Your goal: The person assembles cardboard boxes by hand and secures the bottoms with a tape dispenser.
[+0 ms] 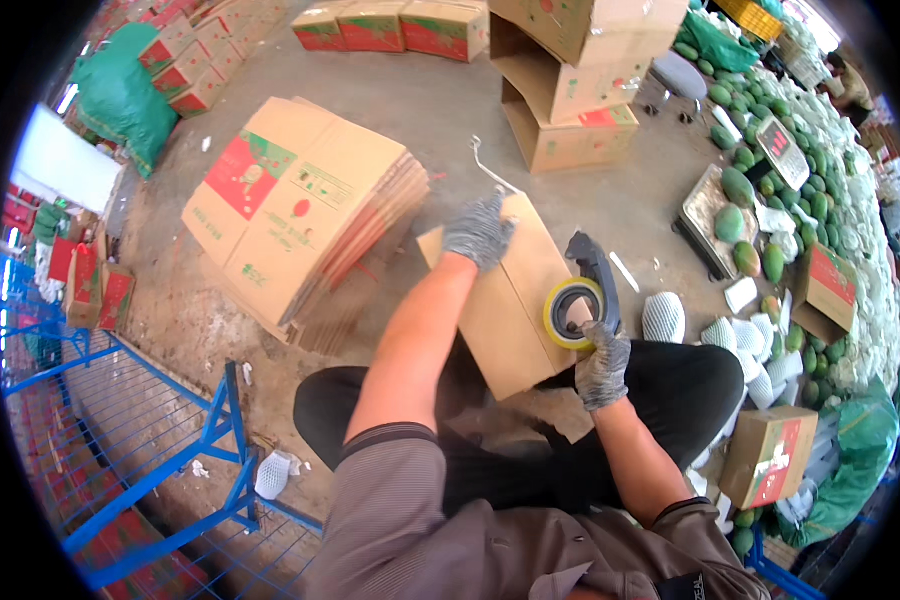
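A plain brown cardboard box [515, 305] lies between my knees, with its flaps meeting in a seam along the top. At the box's far end, my left hand [478, 235] in a grey glove has its fingers curled and pressed against the cardboard over the seam. My right hand [603, 372], also gloved, is closed round the handle of a dark tape dispenser [596, 268], which is held over the box's right side. A yellow-edged tape roll [552, 312] sits in the dispenser. The left fingertips are partly hidden.
Flattened printed cartons [300, 205] are stacked ahead on the left. Open boxes [580, 95] stand piled beyond my box. On the right are a weighing scale [705, 225], a heap of green fruit [820, 180] and white foam nets [663, 318]. A blue metal rack [160, 490] stands near left.
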Available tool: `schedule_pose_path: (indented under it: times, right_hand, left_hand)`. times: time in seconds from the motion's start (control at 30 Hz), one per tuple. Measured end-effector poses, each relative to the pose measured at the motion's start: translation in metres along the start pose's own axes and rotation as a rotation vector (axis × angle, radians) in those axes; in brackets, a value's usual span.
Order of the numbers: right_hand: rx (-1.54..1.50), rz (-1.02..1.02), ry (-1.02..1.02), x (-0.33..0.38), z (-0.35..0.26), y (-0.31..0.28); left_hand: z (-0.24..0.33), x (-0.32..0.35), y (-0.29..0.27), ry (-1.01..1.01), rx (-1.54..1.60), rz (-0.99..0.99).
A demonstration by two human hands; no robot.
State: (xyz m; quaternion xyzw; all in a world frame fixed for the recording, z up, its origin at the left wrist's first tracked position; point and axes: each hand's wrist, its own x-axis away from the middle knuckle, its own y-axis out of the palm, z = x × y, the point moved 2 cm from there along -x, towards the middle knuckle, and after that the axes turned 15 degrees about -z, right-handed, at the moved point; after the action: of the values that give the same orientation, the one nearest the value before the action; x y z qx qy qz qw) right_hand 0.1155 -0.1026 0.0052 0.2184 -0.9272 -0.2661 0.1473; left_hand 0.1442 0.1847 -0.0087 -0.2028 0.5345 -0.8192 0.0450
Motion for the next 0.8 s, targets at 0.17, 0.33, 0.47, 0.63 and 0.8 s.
schedule_pose_path:
  times: [0.17, 0.33, 0.47, 0.63, 0.8]
  right_hand:
    - [0.201, -0.132, -0.157, 0.026, -0.040, 0.015]
    - [0.982, -0.170, -0.309, 0.044, -0.012, 0.014]
    - [1.030, -0.192, -0.236, 0.031, 0.013, 0.001]
    - [0.996, -0.277, -0.342, -0.045, -0.034, 0.086]
    - [1.389, -0.581, -0.011, -0.178, 0.004, 0.218]
  left_hand:
    - [-0.006, 0.021, -0.001, -0.122, -0.062, -0.012]
    - [-0.002, 0.032, -0.016, -0.153, 0.052, -0.080]
    - [0.001, 0.036, 0.013, -0.010, -0.088, 0.308]
    - [0.040, 0.064, 0.050, 0.262, 0.175, 0.141]
    - [0.057, 0.086, 0.057, 0.331, 0.045, -0.039]
